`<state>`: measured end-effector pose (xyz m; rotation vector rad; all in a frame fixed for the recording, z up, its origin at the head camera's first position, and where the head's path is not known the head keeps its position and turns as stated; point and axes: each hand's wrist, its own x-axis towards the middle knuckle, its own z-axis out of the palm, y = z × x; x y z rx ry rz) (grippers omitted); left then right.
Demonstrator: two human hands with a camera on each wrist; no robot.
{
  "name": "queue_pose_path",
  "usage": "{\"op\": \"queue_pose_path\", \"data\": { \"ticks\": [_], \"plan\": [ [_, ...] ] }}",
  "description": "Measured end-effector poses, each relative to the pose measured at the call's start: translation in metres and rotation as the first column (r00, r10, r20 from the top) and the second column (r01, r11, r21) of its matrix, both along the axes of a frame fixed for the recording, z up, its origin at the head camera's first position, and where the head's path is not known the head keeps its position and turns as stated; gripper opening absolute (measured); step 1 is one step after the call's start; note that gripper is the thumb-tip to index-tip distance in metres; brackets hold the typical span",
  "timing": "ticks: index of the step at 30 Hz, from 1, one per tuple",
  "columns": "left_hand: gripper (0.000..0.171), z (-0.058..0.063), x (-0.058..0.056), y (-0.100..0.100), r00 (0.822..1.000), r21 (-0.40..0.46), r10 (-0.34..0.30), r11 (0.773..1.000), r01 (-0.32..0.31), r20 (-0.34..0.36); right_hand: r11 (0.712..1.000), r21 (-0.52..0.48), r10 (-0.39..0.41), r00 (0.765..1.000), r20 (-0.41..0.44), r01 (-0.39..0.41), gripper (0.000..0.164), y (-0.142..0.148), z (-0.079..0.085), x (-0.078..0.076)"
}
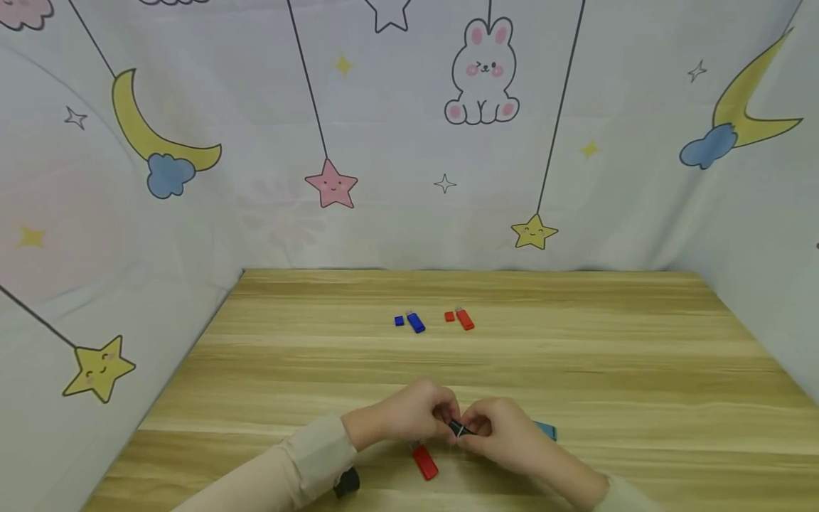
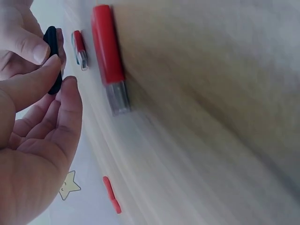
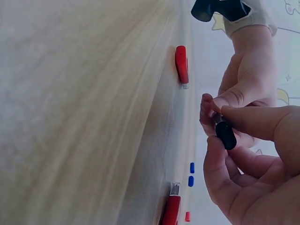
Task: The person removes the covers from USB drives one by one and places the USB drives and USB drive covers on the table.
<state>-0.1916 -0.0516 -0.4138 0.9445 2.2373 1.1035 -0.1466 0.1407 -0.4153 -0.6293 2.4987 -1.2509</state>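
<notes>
Black USB stick, red USB stick, wood-grained table

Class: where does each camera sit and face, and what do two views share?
Head: head-worn, facing forward and down at left hand, right hand and their beige fabric sleeves.
Left wrist: on that wrist, facing the small black USB stick; both hands show.
Right wrist: on that wrist, facing the stick; both hands and left sleeve show.
Both wrist views share the black stick.
</notes>
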Motion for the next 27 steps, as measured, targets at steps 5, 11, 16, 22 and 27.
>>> {"op": "queue_pose_path", "data": {
  "ticks": [5, 11, 16, 22, 27],
  "plan": [
    [0.016, 0.003, 0.006, 0.000, 0.998, 0.040, 0.025, 0.999, -0.027, 0.060, 0.999, -0.054, 0.003, 1.000, 0.025, -0.002, 0.017, 0.004, -0.001, 0.003],
    [0.017, 0.004, 0.012, 0.000, 0.992, 0.063, 0.056, 0.996, -0.063, 0.115, 0.997, -0.077, 0.014, 0.999, 0.035, -0.011, 0.016, 0.006, -0.002, 0.007],
    [0.013, 0.005, 0.016, -0.001, 0.985, 0.081, 0.062, 0.994, -0.076, 0.160, 0.994, -0.109, 0.034, 0.999, 0.041, -0.029, 0.015, 0.008, -0.003, 0.009],
    [0.011, 0.004, 0.018, -0.001, 0.981, 0.110, 0.048, 0.991, -0.070, 0.188, 0.983, -0.173, 0.075, 0.996, 0.037, -0.068, 0.014, 0.012, -0.003, 0.012],
    [0.011, 0.005, 0.018, -0.001, 0.981, 0.123, 0.028, 0.991, -0.052, 0.192, 0.969, -0.216, 0.119, 0.993, -0.010, -0.118, 0.013, 0.014, -0.005, 0.013]
  ]
}}
